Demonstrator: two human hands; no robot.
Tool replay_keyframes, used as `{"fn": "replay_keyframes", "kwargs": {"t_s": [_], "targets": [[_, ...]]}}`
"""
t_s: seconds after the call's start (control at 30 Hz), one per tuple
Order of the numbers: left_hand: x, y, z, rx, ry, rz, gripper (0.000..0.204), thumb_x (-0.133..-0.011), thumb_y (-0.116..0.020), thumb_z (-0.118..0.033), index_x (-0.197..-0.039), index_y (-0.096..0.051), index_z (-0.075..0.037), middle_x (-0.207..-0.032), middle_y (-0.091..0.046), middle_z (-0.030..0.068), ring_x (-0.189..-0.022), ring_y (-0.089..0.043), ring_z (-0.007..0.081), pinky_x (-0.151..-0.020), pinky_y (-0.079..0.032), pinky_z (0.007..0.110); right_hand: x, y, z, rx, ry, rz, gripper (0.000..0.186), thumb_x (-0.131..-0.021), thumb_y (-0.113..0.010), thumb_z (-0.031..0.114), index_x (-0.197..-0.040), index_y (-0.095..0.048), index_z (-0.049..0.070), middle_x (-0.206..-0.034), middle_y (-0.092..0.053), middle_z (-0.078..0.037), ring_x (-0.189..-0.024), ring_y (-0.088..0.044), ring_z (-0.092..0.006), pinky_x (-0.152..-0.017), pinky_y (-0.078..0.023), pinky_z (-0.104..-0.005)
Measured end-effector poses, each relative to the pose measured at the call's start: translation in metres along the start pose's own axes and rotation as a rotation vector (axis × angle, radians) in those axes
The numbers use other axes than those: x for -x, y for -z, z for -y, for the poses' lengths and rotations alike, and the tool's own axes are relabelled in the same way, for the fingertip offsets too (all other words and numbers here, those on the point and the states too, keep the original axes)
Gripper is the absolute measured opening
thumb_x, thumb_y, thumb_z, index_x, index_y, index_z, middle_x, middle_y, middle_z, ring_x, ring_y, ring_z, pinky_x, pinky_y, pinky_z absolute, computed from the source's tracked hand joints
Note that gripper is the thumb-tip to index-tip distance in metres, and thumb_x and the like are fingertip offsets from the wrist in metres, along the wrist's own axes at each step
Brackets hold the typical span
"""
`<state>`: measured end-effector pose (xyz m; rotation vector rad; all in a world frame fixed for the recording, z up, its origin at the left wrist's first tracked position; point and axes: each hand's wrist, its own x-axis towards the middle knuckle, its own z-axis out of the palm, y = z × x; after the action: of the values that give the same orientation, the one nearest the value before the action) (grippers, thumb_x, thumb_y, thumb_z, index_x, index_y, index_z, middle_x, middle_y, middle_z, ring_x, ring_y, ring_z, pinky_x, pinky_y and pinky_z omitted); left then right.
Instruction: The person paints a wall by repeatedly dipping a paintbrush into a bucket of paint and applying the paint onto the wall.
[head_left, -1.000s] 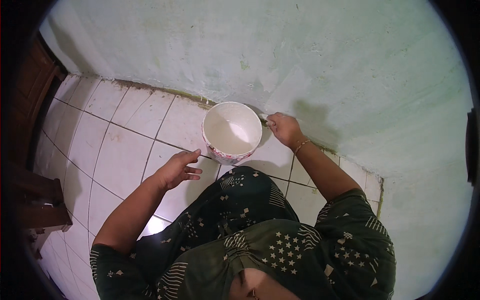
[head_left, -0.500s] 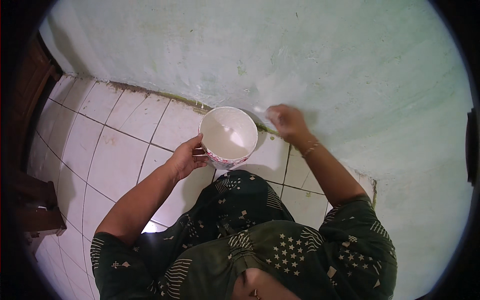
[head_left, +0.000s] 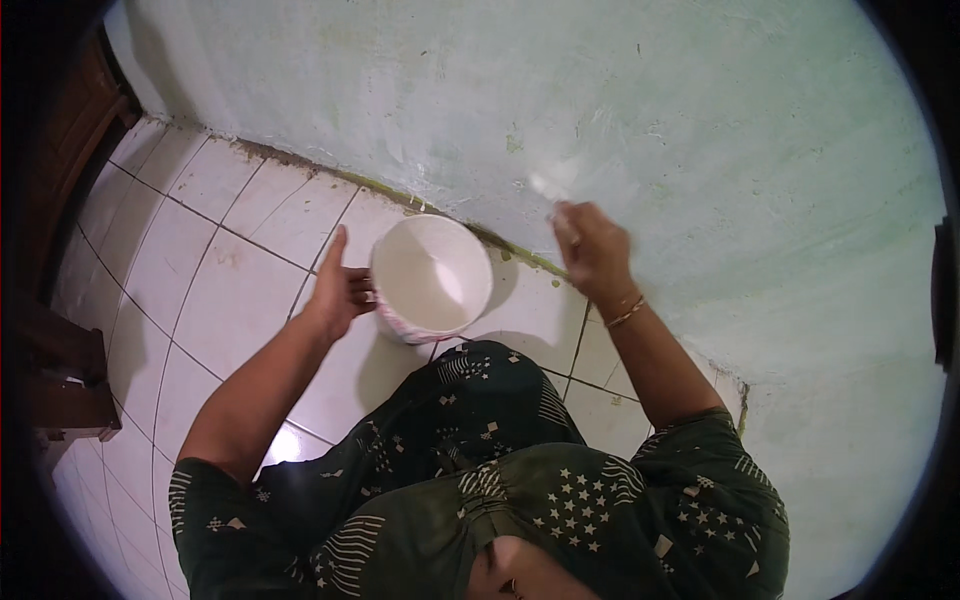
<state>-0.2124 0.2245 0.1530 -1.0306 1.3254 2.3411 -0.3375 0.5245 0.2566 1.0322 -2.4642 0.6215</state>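
Observation:
A round white bucket (head_left: 410, 327) with a pink and red pattern on its outside stands on the tiles by the wall, its pale inside open upward. My left hand (head_left: 338, 292) is at its left side, fingers touching the outer wall and thumb raised away from the rim. My right hand (head_left: 597, 245), a bracelet at its wrist, is closed in front of the wall. From its fingers reaches a small white-tipped tool (head_left: 550, 185), like a brush but smeared by motion. The tip is at the pale green wall (head_left: 700, 130).
White floor tiles (head_left: 255, 265) with dark joints meet the wall along a mossy, chipped edge (head_left: 400, 198). Dark wooden furniture (head_left: 80, 385) stands at the left, below a brown door-like panel (head_left: 75, 130). My clothed knee (head_left: 480, 375) is close below the bucket.
My right hand and the white-tipped tool have moved up along the wall. The bucket has shifted a little left, and my left thumb has come off its rim.

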Motion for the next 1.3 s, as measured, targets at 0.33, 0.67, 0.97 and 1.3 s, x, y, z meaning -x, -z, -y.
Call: {"fn": "replay_keyframes", "kwargs": {"t_s": [0.33,0.67,0.97,1.3], "targets": [[0.078,0.141,0.0,-0.05,-0.016,-0.168,0.092,-0.084,-0.033,-0.068,-0.125,-0.037,0.014,-0.111,-0.048,0.0233,-0.076,-0.046,0.023,-0.086,-0.041,0.047,-0.018,-0.07,-0.045,-0.016,0.069,0.179,0.01,-0.081,-0.054,0.018,-0.086,-0.06,0.012,-0.083,-0.06,-0.012,-0.075,-0.059,-0.0321,-0.065,-0.047,-0.0417],[0.106,0.371,0.13,-1.196,-0.033,-0.756,0.061,-0.078,-0.066,-0.043,-0.106,-0.052,0.01,-0.109,-0.057,0.0246,-0.097,-0.057,0.0336,-0.083,-0.046,0.039,-0.042,-0.009,0.038,0.056,0.257,-0.141,0.01,-0.078,-0.062,0.012,-0.087,-0.06,0.007,-0.075,-0.059,-0.011,-0.063,-0.058,-0.0289,-0.055,-0.047,-0.036],[0.081,0.272,0.156,-1.295,0.061,-0.159,0.065,-0.076,-0.065,-0.047,-0.114,-0.055,0.004,-0.109,-0.058,0.0266,-0.113,-0.048,0.0362,-0.101,-0.031,0.04,-0.04,-0.111,-0.039,-0.048,0.031,0.264,0.013,-0.079,-0.056,0.015,-0.089,-0.061,0.008,-0.083,-0.06,-0.015,-0.078,-0.059,-0.0332,-0.069,-0.047,-0.0402],[0.075,0.239,0.131,-1.14,0.302,-0.272,0.104,-0.068,-0.068,-0.054,-0.14,-0.017,0.002,-0.142,-0.014,0.0334,-0.131,-0.01,0.0502,-0.108,-0.012,0.051,-0.08,0.027,0.056,0.125,0.167,-0.197,0.014,-0.079,-0.06,0.01,-0.092,-0.061,0.009,-0.081,-0.06,-0.012,-0.067,-0.059,-0.031,-0.059,-0.047,-0.0376]]}}
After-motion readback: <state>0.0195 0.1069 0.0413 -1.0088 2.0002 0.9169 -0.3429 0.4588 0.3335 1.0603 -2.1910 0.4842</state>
